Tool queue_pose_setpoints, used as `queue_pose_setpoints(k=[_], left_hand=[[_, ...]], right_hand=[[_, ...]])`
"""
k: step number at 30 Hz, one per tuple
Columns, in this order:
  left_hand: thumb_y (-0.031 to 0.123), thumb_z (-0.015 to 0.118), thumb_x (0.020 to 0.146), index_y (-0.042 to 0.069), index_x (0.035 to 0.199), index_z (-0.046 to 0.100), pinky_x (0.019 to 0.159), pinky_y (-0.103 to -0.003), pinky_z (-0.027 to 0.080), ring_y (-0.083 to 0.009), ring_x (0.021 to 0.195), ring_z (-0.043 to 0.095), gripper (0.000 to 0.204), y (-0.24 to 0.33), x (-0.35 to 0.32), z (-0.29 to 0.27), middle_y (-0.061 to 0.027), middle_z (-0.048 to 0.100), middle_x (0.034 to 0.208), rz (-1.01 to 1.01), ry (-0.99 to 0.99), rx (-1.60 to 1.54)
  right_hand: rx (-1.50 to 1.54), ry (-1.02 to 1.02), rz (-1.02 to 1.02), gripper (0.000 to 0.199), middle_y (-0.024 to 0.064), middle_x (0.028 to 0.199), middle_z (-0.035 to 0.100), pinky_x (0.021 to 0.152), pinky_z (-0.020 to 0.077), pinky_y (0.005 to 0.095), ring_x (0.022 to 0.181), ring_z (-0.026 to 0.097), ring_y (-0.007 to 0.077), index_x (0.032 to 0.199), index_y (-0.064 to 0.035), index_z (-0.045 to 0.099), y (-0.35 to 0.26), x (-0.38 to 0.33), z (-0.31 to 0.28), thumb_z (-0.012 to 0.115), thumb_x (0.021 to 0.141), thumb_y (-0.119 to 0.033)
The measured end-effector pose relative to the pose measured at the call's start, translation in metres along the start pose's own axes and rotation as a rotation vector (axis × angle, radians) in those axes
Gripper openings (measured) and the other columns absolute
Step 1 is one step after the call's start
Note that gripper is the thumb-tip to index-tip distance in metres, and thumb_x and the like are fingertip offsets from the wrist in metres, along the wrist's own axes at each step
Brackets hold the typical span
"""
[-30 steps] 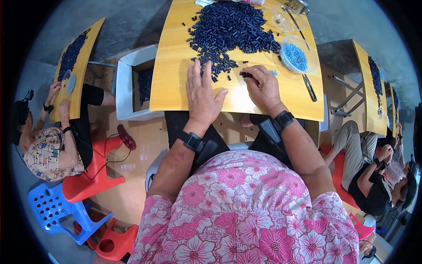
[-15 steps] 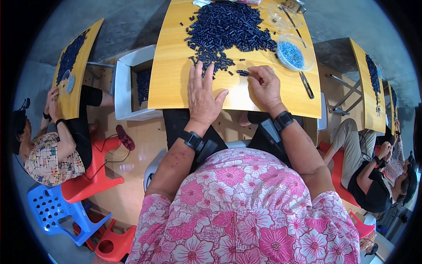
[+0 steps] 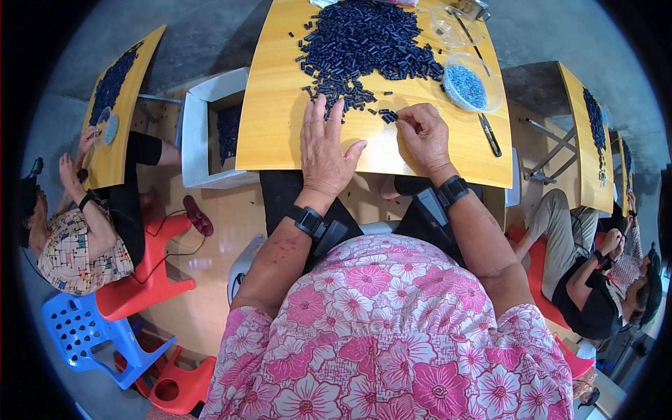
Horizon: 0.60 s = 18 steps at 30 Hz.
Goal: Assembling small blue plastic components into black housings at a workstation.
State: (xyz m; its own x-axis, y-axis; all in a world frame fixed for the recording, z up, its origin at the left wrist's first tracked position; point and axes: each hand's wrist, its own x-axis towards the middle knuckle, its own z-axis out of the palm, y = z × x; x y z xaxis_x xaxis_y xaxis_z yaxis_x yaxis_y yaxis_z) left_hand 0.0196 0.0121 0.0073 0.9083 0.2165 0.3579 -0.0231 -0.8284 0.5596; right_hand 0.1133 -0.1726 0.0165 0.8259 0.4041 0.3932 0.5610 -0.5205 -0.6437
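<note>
A big heap of small dark tube-shaped pieces (image 3: 371,42) covers the far middle of the yellow table, thinning toward me. My left hand (image 3: 326,143) lies palm down at the heap's near edge, fingers stretched and spread, their tips by the loose pieces. To its right, my right hand (image 3: 425,136) is curled, thumb and forefinger drawn together. Its fingertips are at a small separate cluster of dark pieces (image 3: 387,115). Whether a piece sits between those fingertips I cannot make out. Beyond my right hand stands a clear plastic bowl of small blue pieces (image 3: 465,87).
Right of my hand lies a black-handled cutting tool (image 3: 490,135). Another clear container (image 3: 448,26) with a thin dark stick stands farther back. An open white box (image 3: 213,129) with dark pieces is left of the table. Co-workers sit at yellow tables (image 3: 108,157) on both sides.
The small cluster by my right fingertips is arranged a little differently. My left hand keeps its place. The co-worker at left has raised their hands apart.
</note>
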Motion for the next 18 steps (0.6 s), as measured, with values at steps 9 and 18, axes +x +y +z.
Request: queue_pose_setpoints(k=[9,18], left_hand=[[0.024,0.079,0.075,0.007,0.143,0.040,0.114,-0.048,0.027,-0.0421,0.140,0.028,0.080,-0.001,0.000,0.001,-0.0235,0.030,0.151,0.001,0.001,-0.009],[0.024,0.079,0.075,0.007,0.144,0.040,0.114,-0.049,0.027,-0.0429,0.140,0.028,0.081,-0.001,0.000,0.001,-0.0236,0.030,0.151,-0.005,0.006,-0.013]], right_hand=[[0.063,0.034,0.108,0.017,0.0137,0.090,0.065,0.077,0.0520,0.0395,0.086,0.062,0.0327,0.091,-0.0045,0.067,0.009,-0.003,0.006,0.064,0.076,0.002],[0.029,-0.027,0.006,0.021,0.0091,0.088,0.065,0.074,0.0522,0.0379,0.084,0.062,0.0295,0.096,-0.0078,0.069,-0.001,-0.001,0.001,0.065,0.076,-0.002]])
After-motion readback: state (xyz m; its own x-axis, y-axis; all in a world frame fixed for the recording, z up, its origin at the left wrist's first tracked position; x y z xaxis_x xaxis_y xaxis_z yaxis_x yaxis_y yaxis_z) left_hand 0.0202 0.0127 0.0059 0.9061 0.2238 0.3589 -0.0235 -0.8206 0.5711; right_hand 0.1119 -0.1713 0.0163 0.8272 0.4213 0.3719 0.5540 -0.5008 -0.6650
